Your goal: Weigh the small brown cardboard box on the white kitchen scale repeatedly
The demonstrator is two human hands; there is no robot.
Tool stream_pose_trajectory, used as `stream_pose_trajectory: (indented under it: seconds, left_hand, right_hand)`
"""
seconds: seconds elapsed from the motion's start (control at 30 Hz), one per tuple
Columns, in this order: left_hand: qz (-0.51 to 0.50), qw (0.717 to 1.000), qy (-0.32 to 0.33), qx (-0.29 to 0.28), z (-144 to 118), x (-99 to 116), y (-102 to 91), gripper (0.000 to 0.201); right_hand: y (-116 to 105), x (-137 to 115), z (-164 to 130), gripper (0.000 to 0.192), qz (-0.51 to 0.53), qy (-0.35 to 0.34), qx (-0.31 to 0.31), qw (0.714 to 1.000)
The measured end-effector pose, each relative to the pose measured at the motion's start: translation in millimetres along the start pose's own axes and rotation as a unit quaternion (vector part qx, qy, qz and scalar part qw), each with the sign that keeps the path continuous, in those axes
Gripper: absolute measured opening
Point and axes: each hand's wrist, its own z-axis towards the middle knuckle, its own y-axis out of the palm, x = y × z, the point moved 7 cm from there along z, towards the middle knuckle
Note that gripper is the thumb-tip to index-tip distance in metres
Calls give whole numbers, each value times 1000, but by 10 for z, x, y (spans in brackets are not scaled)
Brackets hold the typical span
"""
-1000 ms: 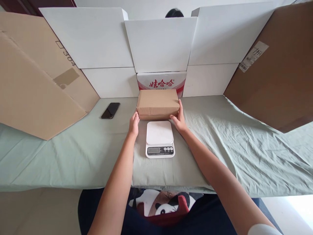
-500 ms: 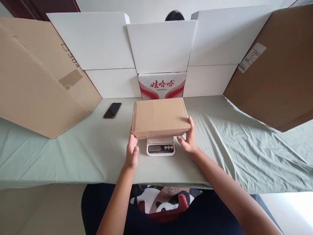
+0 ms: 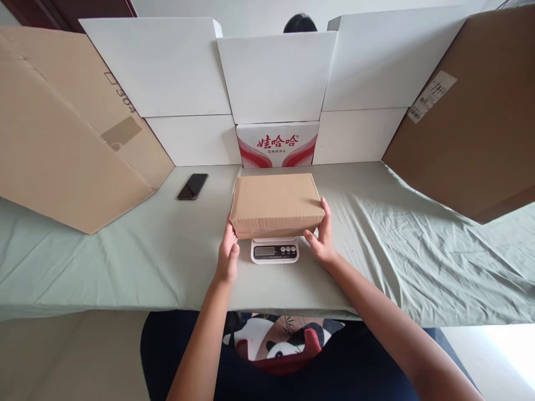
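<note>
A closed brown cardboard box (image 3: pixel 276 197) is between my two hands, over the white digital kitchen scale (image 3: pixel 275 252). My left hand (image 3: pixel 228 253) grips its near left corner, with the fingertips partly hidden behind the side. My right hand (image 3: pixel 322 234) holds the near right corner, thumb at the front face and fingers along the side. The scale's display and round buttons show in front of the box, while its platform is mostly covered. Whether the box rests fully on the platform cannot be made out.
A black phone (image 3: pixel 193 186) lies left on the green cloth (image 3: pixel 167 262). White boxes (image 3: pixel 276 78) and a red-printed carton (image 3: pixel 277 145) form a wall behind. Large cardboard panels stand left (image 3: pixel 75 133) and right (image 3: pixel 468 122). The top of a person's head (image 3: pixel 300 23) shows behind the wall.
The box has tipped so more of its front face shows, and its far edge sits lower and nearer to me. My left hand has shifted slightly right with it; both hands keep hold.
</note>
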Motion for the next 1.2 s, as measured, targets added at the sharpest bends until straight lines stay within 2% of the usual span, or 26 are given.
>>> stream_pose_trajectory:
  seconds: [0.43, 0.67, 0.73, 0.8, 0.87, 0.9, 1.0, 1.2]
  left_hand:
    - [-9, 1000, 6, 4, 16, 3, -5, 85]
    - [13, 1000, 2, 9, 8, -32, -51, 89]
    - [26, 999, 24, 35, 19, -3, -125, 90]
    - [28, 995, 50, 77, 30, 39, -223, 88]
    - [16, 992, 64, 111, 37, 65, -297, 84]
    - [10, 991, 66, 118, 41, 69, -313, 83]
    - [-7, 993, 62, 104, 48, 52, -289, 82]
    - [-23, 999, 13, 42, 21, -73, -161, 89]
  right_hand:
    - [-18, -18, 17, 79, -4, -7, 4, 1000]
    - [-44, -12, 66, 79, 17, 1, 10, 1000]
    - [-194, 54, 131, 76, 58, 21, 54, 997]
    - [-418, 170, 185, 72, 90, 49, 134, 986]
    - [-594, 277, 209, 70, 88, 73, 195, 974]
    - [-634, 313, 213, 70, 84, 81, 207, 971]
    - [-560, 336, 189, 71, 101, 99, 185, 973]
    - [-78, 147, 74, 78, 164, 120, 22, 979]
